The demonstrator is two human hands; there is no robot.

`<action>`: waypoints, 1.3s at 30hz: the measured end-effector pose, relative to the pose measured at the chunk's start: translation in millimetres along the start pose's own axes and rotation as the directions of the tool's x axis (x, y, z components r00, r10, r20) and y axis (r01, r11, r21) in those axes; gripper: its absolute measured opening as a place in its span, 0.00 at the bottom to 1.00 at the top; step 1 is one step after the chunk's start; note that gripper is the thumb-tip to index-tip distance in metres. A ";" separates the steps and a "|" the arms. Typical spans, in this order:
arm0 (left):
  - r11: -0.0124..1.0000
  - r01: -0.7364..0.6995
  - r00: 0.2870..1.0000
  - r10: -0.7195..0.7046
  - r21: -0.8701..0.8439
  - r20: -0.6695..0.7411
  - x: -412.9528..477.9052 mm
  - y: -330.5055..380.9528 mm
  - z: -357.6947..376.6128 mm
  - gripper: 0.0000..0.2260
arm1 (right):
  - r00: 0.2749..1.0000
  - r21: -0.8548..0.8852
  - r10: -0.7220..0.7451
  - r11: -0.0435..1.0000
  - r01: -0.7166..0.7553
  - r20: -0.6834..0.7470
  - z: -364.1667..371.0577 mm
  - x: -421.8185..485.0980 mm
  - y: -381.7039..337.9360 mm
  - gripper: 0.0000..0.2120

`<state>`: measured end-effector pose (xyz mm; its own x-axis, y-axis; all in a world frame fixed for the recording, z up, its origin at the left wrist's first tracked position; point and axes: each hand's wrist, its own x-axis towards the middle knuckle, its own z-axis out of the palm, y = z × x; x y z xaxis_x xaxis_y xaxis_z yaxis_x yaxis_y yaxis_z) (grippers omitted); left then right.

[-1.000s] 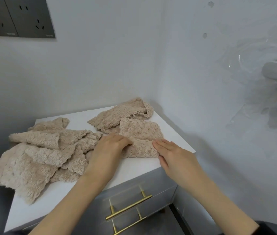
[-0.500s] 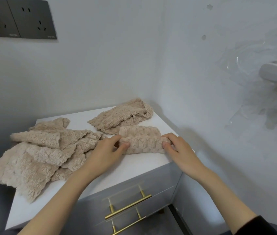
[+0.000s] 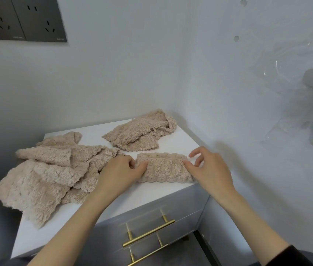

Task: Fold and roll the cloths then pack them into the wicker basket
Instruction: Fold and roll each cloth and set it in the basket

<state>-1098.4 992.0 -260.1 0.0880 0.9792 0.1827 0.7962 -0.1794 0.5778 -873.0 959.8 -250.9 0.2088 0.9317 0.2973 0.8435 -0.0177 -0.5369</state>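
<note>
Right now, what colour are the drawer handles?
Gold, like brass: the metal bar handles, clearest in head view.

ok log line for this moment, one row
step: rolling | rolled cloth on cabinet top | left hand pinches left end | right hand touches right end | loose cloths unrolled | basket not in view

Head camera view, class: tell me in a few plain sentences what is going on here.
A person has a rolled cloth at the front of the white cabinet top. The left hand grips the roll's left end, and the right hand touches its right end with loosely bent fingers. A pile of loose cloths lies to the left, and a crumpled cloth sits in the back corner. No wicker basket is in view.
</note>
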 end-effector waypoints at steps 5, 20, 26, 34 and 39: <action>0.999 0.025 0.999 -0.026 -0.022 -0.026 0.1 1.1 5.3 0.18 | 0.818 -0.119 -0.570 0.820 0.559 -0.083 14.3 -18.6 -24.1 0.25; 0.998 -0.054 0.992 0.050 -0.035 -0.119 0.8 1.1 4.4 0.09 | 0.874 -0.285 -0.456 0.826 0.486 0.170 21.4 -36.9 -19.9 0.26; 0.862 -0.485 0.856 0.503 0.149 -0.119 -8.8 2.9 -1.1 0.09 | 0.874 -0.197 -0.433 0.858 0.475 0.220 11.9 -29.7 1.5 0.24; 0.926 -0.375 0.921 0.365 0.050 0.138 -5.1 -8.1 -10.0 0.15 | 0.885 -0.012 -0.409 0.907 0.422 0.223 6.2 -10.9 0.7 0.18; 0.965 -0.196 0.952 0.230 -0.173 0.202 -2.8 -3.0 -10.4 0.19 | 0.886 0.148 -0.297 0.954 0.260 0.357 2.5 6.2 0.6 0.12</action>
<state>-1107.3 988.7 -254.0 0.3878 0.9101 0.1458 0.6478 -0.3816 0.6594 -872.4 966.5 -251.4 -0.2422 0.9600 0.1406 0.7857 0.2791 -0.5521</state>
